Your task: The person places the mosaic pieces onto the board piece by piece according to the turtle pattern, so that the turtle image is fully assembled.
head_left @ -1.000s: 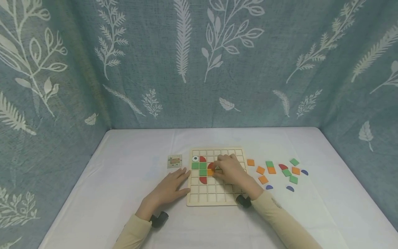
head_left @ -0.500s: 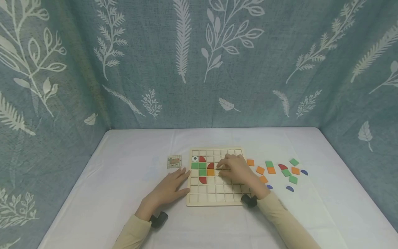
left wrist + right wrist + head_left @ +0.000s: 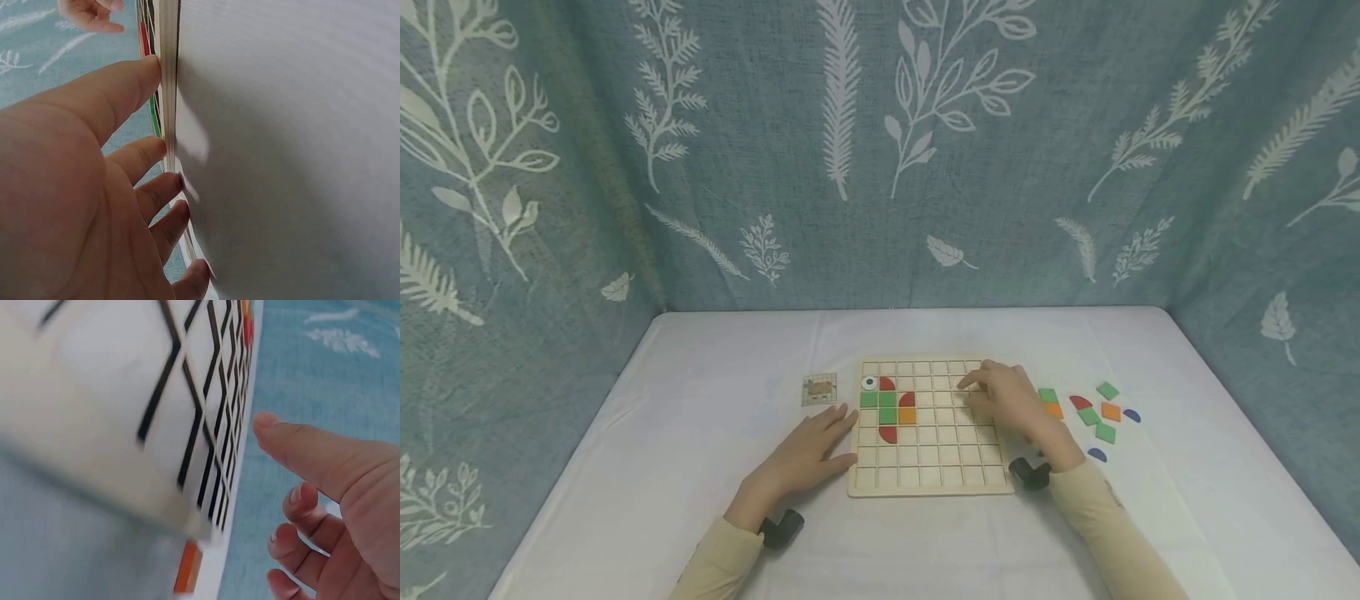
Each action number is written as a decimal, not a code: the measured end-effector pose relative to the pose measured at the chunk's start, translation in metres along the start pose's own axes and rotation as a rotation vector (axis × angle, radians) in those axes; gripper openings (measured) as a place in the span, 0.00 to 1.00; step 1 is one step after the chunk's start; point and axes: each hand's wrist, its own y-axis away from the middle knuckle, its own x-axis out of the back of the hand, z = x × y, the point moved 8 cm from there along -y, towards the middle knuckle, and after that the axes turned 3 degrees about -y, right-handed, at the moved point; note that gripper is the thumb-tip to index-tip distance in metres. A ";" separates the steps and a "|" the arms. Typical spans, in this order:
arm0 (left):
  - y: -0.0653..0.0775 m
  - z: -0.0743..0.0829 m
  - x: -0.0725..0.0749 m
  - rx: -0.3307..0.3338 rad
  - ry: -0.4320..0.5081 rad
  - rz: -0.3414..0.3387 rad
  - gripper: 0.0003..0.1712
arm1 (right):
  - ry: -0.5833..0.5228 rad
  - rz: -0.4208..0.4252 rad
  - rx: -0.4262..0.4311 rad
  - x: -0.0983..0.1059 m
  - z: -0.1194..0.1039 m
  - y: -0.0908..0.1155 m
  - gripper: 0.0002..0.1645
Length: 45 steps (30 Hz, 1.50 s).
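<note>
A wooden grid board [image 3: 917, 477] lies on the table. Coloured tiles fill cells on its left side: a white round eye tile [image 3: 869, 383], several green squares [image 3: 887, 416], an orange square [image 3: 907, 416] and red quarter-circles [image 3: 888, 434]. My left hand [image 3: 808, 448] rests at the board's left edge with fingers spread, thumb and fingertips against the rim in the left wrist view. Over the board's right edge hovers my right hand [image 3: 1009, 402], fingers loosely bent; in the right wrist view nothing sits between thumb and fingers.
Right of the board lie loose tiles: green squares [image 3: 1108, 390], an orange square [image 3: 1111, 412], a red quarter-circle [image 3: 1080, 402] and blue half-circles [image 3: 1097, 454]. My right hand hides some. A small picture card [image 3: 820, 389] lies left of the board. A patterned curtain [image 3: 865, 208] surrounds the table.
My right hand has drawn away from the red and orange tiles in the middle of the board, moving right to its right edge. My left hand stays in place.
</note>
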 end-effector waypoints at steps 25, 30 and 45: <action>0.000 0.001 0.001 0.000 -0.004 -0.003 0.36 | 0.053 0.018 -0.156 0.027 0.059 0.026 0.11; 0.000 0.000 0.000 -0.004 -0.002 -0.001 0.36 | 0.050 0.030 -0.150 0.032 0.063 0.031 0.11; 0.004 0.004 0.003 -0.031 0.022 0.030 0.36 | 0.050 -0.021 -0.191 0.037 0.079 0.044 0.13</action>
